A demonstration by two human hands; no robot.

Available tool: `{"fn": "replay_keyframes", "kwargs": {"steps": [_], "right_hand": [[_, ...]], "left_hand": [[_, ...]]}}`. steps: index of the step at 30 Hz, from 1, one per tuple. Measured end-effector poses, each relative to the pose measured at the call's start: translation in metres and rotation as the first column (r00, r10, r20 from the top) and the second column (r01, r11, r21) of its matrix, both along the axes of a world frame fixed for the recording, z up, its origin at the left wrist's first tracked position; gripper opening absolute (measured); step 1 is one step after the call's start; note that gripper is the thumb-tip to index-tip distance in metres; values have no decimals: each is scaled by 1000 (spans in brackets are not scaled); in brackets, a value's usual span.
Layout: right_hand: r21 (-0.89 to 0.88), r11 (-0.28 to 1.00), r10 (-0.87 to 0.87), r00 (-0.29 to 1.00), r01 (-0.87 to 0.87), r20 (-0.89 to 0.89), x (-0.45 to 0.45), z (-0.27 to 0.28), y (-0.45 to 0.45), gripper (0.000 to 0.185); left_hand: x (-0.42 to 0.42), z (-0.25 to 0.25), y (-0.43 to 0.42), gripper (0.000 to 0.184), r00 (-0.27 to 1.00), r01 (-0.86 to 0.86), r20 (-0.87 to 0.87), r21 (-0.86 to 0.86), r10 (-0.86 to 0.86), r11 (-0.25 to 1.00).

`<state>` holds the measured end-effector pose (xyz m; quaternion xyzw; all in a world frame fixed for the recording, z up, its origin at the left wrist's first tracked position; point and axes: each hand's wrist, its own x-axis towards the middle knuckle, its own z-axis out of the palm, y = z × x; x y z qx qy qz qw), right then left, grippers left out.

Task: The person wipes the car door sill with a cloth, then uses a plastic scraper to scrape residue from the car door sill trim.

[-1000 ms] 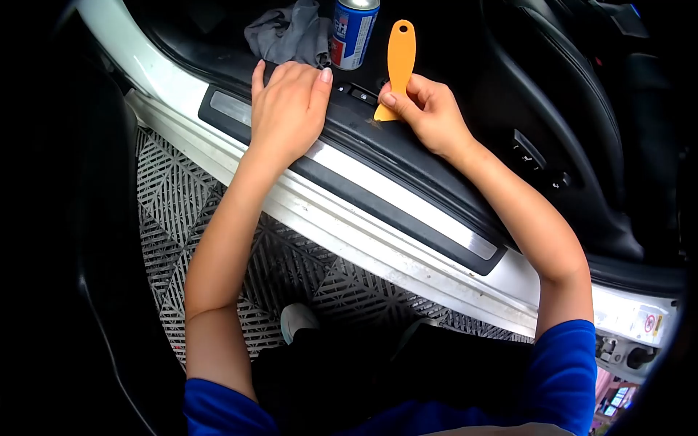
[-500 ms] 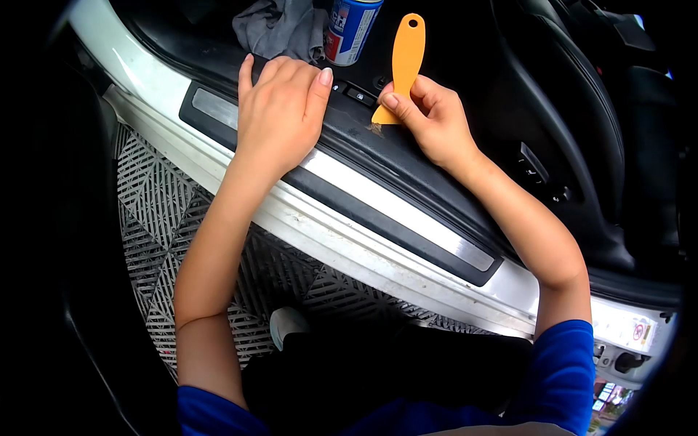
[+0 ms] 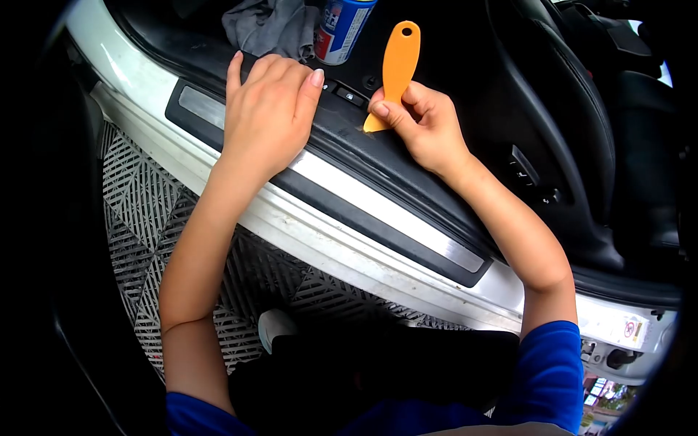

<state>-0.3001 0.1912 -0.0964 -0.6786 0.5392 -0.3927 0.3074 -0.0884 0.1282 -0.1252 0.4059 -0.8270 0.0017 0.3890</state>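
My right hand point(image 3: 425, 125) grips an orange plastic scraper point(image 3: 401, 62) low on its body, with the handle and its hole pointing up. The scraper's blade edge meets the black plastic sill trim point(image 3: 342, 123) of a car doorway, and a small brownish trace shows at that edge. My left hand point(image 3: 269, 109) rests palm down across the trim and the metal sill plate point(image 3: 378, 207), thumb out and fingers spread, holding nothing. Two small switches point(image 3: 349, 95) sit in the trim between my hands.
A grey cloth point(image 3: 269, 29) and a blue, white and red can point(image 3: 342, 29) are behind my left hand. To the right stands a black seat point(image 3: 574, 109) with side controls point(image 3: 525, 166). Below the white door sill point(image 3: 327, 243) lies a slatted floor mat point(image 3: 142, 189).
The scraper's blade has shifted slightly towards the sill plate and turned, and less of the brownish residue shows. My left hand stays in place; the whole view has shifted a little.
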Motion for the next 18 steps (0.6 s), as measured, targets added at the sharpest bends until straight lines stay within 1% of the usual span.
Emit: {"fn": "replay_keyframes", "kwargs": {"steps": [1,2,4,6,8,10,12,14,15,17,18], "right_hand": [[-9,1000,8,999,-9,-47,-2,0,-1,21],[-8,1000,7,999,-7,-51,-2,-1,0,21],[-35,998,48,999,-47,26,-4,-1,1,22],[26,999,-24,986,20,166,-6,3,1,23],[18,1000,-17,988,15,154,-6,2,-1,24],[23,1000,-17,998,16,59,-4,-1,-4,24],[39,999,-34,999,32,33,-2,1,-3,24],[-21,999,-40,999,40,-23,0,0,-2,23],[-20,999,-39,999,39,-21,1,1,-2,23],[-55,998,-21,995,16,-98,1,4,-1,23],[-57,998,-21,995,16,-95,1,3,-1,23]], "left_hand": [[0,-1,0,37,1000,3,0,-5,-3,1000],[1,-1,0,37,1000,5,-1,-9,-5,1000],[0,-2,0,38,1000,3,-5,-13,-3,1000],[0,-1,-1,38,1000,-2,-12,-17,1,1000],[0,-1,0,38,1000,-3,8,-9,3,1000],[0,0,0,38,1000,-1,-1,-7,1,1000],[0,-1,0,38,1000,-3,-7,-4,3,1000],[1,-1,1,38,1000,-2,9,-27,2,1000],[1,-2,1,38,1000,-3,11,-26,4,1000],[1,-2,0,38,1000,-11,12,-28,11,1000],[0,-1,0,38,1000,-11,15,-30,11,999]]}}
